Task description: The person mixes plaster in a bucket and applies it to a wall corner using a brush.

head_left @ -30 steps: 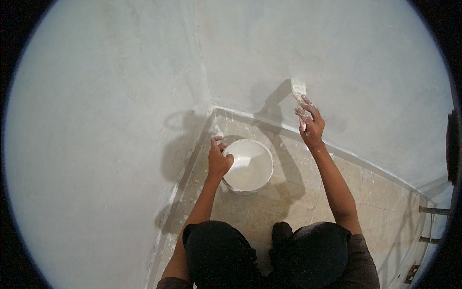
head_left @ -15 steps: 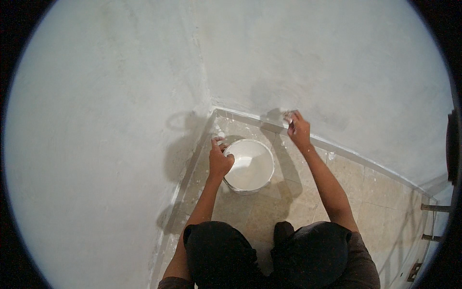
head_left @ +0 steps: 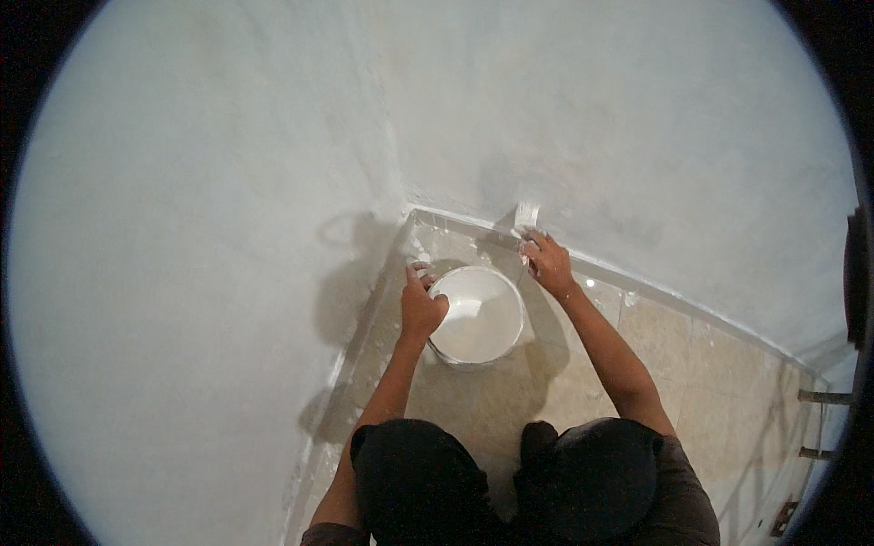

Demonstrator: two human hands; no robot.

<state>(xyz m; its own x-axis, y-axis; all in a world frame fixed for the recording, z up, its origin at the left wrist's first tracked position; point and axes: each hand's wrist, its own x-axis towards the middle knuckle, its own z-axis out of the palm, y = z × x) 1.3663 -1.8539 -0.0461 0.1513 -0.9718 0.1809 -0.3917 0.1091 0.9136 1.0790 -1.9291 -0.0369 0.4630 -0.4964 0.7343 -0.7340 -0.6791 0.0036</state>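
White paint streaks my right hand (head_left: 550, 267), whose fingers are wrapped around the handle of a paintbrush (head_left: 526, 216). Its white bristles are against the right wall (head_left: 637, 136), low down, just above the skirting edge (head_left: 592, 264). My left hand (head_left: 421, 310) grips the left rim of a round white bucket (head_left: 487, 328), thumb over the edge. The bucket stands upright on the floor close to the corner and holds pale white liquid at the bottom.
A second wall (head_left: 182, 273) runs down the left. The tiled floor (head_left: 683, 364) is spattered with white. My dark-clad knees (head_left: 587, 478) fill the bottom. At the right edge are dark bars (head_left: 824, 398), a dark object (head_left: 853, 273) and a small socket-like fitting (head_left: 783, 517).
My right hand and the brush have moved down and left along the right wall to near the skirting. My left hand stays on the bucket, which appears slightly shifted in view.
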